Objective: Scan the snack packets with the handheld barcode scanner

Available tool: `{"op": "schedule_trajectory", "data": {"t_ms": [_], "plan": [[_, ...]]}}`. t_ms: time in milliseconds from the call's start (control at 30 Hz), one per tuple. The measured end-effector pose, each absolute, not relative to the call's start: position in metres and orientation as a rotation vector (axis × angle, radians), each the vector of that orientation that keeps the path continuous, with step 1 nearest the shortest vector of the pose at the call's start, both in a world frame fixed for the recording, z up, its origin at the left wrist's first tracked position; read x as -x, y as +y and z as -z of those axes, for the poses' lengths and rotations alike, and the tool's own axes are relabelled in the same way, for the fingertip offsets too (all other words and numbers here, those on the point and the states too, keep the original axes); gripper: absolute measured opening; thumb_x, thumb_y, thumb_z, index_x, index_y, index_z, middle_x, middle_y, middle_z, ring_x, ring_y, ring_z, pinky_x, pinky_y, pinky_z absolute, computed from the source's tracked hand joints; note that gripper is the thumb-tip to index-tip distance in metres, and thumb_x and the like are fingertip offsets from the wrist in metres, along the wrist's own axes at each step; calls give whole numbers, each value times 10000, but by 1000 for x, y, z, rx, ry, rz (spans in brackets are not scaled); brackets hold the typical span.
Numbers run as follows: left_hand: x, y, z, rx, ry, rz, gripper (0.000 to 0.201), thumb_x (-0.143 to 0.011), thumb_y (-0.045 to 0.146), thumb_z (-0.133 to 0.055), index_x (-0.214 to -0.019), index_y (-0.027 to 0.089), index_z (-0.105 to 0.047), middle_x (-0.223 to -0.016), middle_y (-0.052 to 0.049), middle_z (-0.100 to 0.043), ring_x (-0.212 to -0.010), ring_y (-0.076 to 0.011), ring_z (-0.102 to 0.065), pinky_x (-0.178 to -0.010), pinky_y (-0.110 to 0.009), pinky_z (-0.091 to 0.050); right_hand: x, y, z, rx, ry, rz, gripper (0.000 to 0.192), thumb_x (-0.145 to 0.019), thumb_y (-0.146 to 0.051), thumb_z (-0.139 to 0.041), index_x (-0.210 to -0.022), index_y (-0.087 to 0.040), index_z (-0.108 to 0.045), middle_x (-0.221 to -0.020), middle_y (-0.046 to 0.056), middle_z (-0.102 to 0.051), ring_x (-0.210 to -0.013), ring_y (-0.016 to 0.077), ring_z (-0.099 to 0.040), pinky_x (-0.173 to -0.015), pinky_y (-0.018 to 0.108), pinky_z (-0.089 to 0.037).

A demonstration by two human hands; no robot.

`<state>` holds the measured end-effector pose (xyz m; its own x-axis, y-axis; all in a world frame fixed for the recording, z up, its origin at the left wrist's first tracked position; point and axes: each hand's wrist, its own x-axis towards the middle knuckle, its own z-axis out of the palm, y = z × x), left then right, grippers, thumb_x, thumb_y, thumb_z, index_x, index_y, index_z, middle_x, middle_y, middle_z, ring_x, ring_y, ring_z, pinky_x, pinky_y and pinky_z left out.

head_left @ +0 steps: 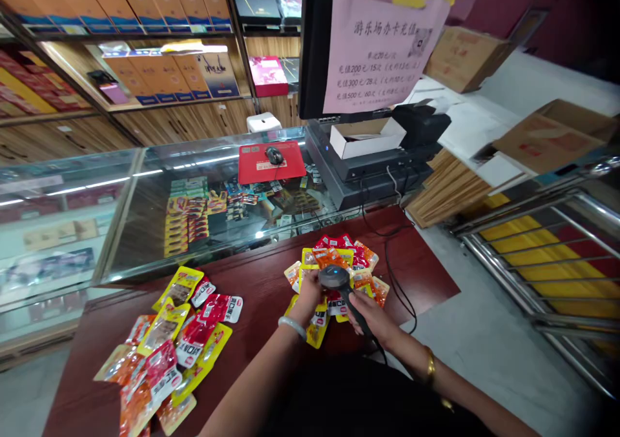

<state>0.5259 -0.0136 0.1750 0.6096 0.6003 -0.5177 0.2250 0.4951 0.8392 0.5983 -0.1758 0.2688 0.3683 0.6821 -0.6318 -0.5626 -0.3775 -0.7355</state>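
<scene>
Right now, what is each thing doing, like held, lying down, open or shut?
Barcode scanner: held in the right hand, pointing down at the packets.
Left hand: resting on the right pile of snack packets.
Left pile of snack packets: lying loose on the counter.
Computer mouse: sitting on the red mouse pad.
White box: open.

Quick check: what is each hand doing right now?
Left hand: resting on a snack packet in the right-hand pile; grip cannot be told.
Right hand: closed around the barcode scanner.
</scene>
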Motion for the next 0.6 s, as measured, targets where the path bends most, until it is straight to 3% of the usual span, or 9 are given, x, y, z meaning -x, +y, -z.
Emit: {"op": "schedule_trajectory", "data": {"t_ms": [133,233,467,600], "plan": [[-526,-9,-171,-1210,954,-167,88,-559,135,-751,-569,190,-683,-422,-2,-560,-378,-120,-450,-486,-266,-385,-600,-175,-269,1465,-147,-1304,605,-718,-811,-679,-813,-244,-489,-500,-93,-463,-374,87,-359,-429,254,-323],[-509,-1,-176,-1298,1010,-168,99,-577,132,-753,-551,200,-685,-449,-18,-595,-411,-143,-505,-540,-281,-419,-596,-171,-266,1453,-147,-1356,611,-703,-807,-694,-853,-245,-506,-491,-103,-448,-372,86,-352,-423,243,-305],[-400,35,-190,-1485,1309,-355,21,-749,234,-715,-753,218,-729,-787,-84,-733,-732,-225,-644,-767,-322,-466,-571,-138,-263,1441,-262,-1534,624,-711,-772,-714,-980,-230,-558,-506,-102,-496,-378,83,-373,-424,232,-306],[-325,61,-190,-1776,1537,-504,178,-771,181,-661,-938,211,-715,-983,-136,-725,-954,-296,-657,-944,-406,-459,-552,-114,-268,1410,-362,-1618,635,-711,-764,-725,-1015,-224,-587,-513,-96,-492,-397,88,-374,-435,237,-293]]}}
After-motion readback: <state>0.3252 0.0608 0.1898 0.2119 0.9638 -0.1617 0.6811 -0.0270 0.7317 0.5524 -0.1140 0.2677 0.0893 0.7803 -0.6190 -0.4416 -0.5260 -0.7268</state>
